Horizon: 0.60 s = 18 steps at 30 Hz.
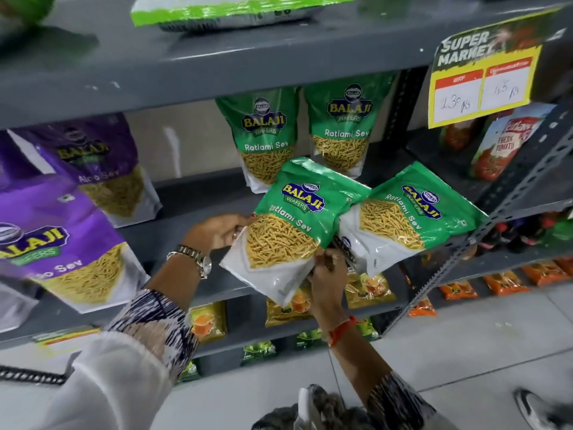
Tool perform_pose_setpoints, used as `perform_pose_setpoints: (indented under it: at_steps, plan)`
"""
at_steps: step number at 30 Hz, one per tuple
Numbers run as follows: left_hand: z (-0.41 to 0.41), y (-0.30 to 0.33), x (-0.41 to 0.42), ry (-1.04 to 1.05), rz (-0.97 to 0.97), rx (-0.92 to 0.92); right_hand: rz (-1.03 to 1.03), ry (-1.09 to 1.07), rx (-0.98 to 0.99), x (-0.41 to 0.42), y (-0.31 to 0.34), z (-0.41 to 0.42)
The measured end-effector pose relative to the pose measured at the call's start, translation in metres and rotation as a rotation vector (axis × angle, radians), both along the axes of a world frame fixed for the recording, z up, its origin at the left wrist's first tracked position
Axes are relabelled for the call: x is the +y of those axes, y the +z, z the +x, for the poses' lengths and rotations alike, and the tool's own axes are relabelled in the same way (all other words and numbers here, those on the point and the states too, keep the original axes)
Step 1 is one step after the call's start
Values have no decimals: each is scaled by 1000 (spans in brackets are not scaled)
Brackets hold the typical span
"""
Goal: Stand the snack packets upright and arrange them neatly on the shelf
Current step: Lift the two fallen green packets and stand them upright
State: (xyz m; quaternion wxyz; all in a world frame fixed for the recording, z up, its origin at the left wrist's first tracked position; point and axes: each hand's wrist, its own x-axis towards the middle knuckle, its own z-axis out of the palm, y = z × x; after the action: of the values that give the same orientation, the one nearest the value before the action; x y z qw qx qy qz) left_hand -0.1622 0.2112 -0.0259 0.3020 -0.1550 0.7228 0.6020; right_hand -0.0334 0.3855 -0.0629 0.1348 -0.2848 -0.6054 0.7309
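Green sev packet (286, 231) tilted at shelf (198, 209) front, pinched by left hand (217, 232) and right hand (328, 274); slick film could slip, or nudge the leaning neighbour packet (412, 221) off the edge.

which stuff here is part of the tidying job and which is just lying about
Job:
- tilted green packet, held by left hand and right hand
- second tilted green packet
- two upright green packets
- shelf

Lying about:
- purple packets
- price sign
- tomato pack
- orange packs below
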Motion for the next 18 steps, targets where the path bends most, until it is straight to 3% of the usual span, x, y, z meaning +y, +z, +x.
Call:
perform_pose_setpoints:
  at_steps: [5,8,13,18]
  plan:
    - [49,7,-11,24,79,130,28,-40,17,4,-1,13]
    - [77,8,-22,98,190,183,27,-21,146,3,5,23]
    - [115,-3,-43,169,392,284,192,171,335,16,20,36]
    - [141,-12,-57,225,422,367,199,262,337,11,18,50]
